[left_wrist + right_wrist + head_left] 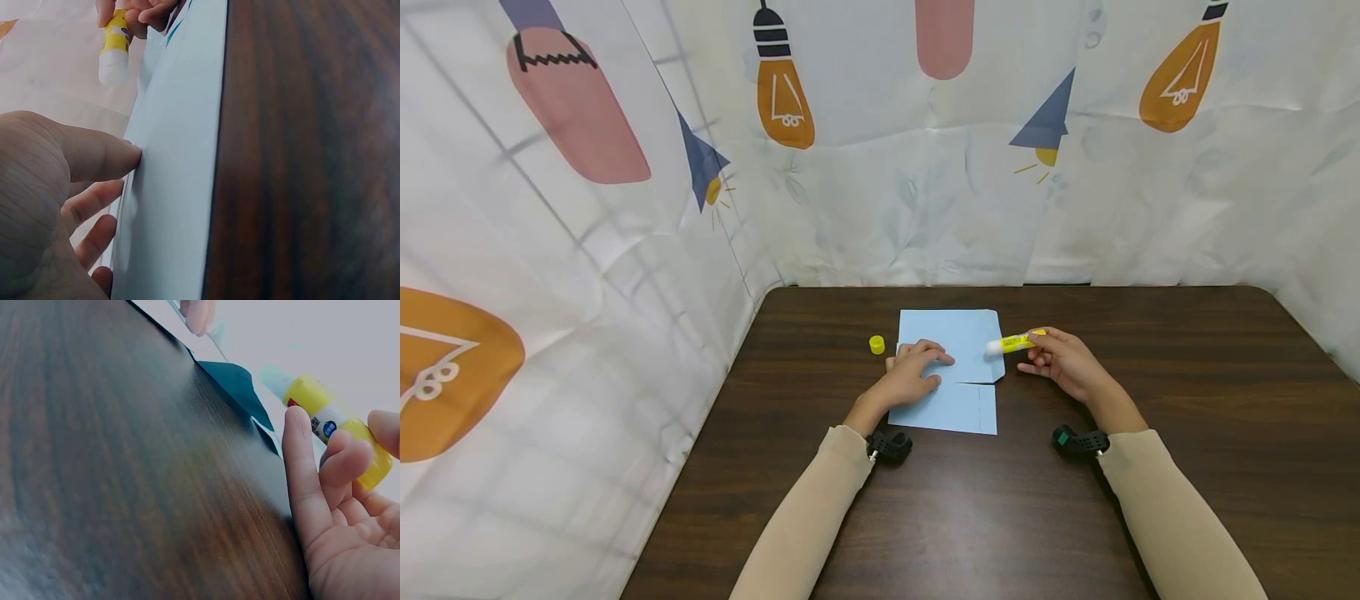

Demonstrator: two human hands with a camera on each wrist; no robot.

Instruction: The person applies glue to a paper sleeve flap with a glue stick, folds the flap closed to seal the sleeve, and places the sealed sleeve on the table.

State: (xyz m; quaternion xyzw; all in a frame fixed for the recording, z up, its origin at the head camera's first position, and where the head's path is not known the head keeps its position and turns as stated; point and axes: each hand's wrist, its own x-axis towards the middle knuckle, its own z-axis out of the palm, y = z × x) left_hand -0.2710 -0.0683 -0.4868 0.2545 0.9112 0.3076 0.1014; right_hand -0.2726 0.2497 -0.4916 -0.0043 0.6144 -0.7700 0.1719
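Note:
A light blue paper envelope (962,333) lies on the table, with a lower panel (958,408) below a slit-like seam. My left hand (913,372) rests on its left part, fingers spread and pressing it down; the thumb touches the paper in the left wrist view. My right hand (1063,362) grips a yellow glue stick (1018,342) with its cap off. The white tip (275,380) points left, close over the envelope's right edge. In the right wrist view a corner (234,384) of the paper lifts off the table, showing a dark teal shaded underside.
A small yellow cap (877,344) stands on the dark wooden table (970,517), left of the envelope. Patterned white curtains (880,208) hang behind and at the left of the table. A black wrist strap (891,447) sits on each arm.

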